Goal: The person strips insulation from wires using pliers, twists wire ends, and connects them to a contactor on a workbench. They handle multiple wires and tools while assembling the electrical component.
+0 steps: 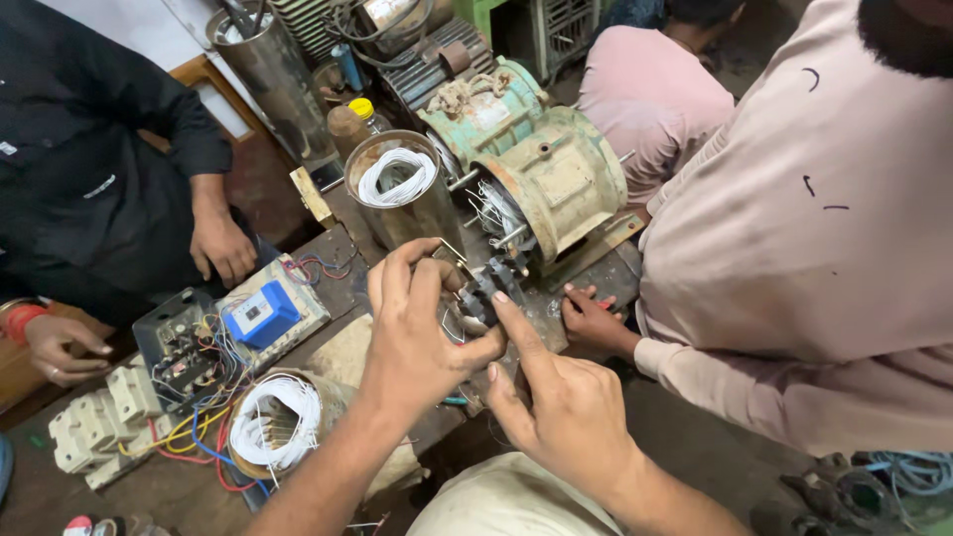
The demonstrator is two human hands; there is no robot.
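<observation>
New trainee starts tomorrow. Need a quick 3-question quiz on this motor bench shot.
1. True or false: both of the wearer's hands are on the small dark terminal block.
2. What lies inside the steel cylinder behind the hands? A) white winding wire B) bolts C) oil
3. Whose hand rests on the bench just right of the block?

Key
1. True: the left hand grips it, and the right hand touches it with the index fingertip.
2. A: a white coil.
3. The person in the pale pink shirt; that co-worker's hand lies by the green motor.
</observation>
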